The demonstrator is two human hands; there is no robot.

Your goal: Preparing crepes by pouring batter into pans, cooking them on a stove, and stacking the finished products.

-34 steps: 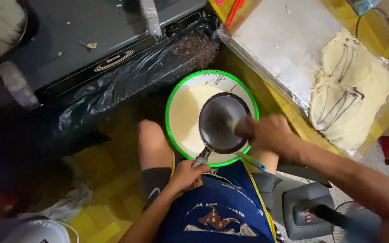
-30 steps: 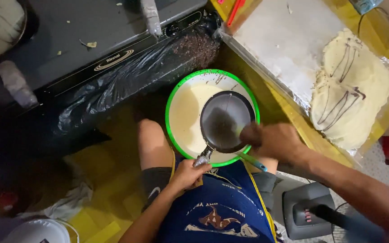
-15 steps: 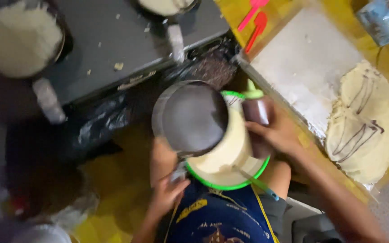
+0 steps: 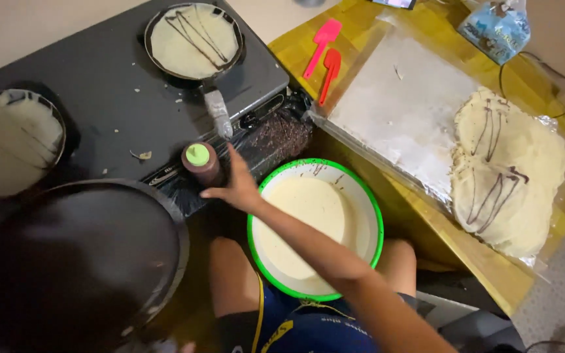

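Observation:
My right hand reaches across to a brown squeeze bottle with a green cap. The bottle stands at the front edge of the black stove. My fingers are spread and touch its side. A dark empty pan is held up close to the camera at the lower left. Only a fingertip of my left hand shows at the bottom edge, below the pan. A green-rimmed bowl of pale batter sits between my knees.
Two pans with thin crepes sit on the stove, one at the back with dark sauce lines and one at the left. A foil-lined tray carries stacked crepes. Pink and red spatulas lie on the yellow table.
My left hand lifted the dark pan off the bowl and swung it left, up near the camera. My right hand let go of the pan's rim and moved to the squeeze bottle. The view shifted toward the stove.

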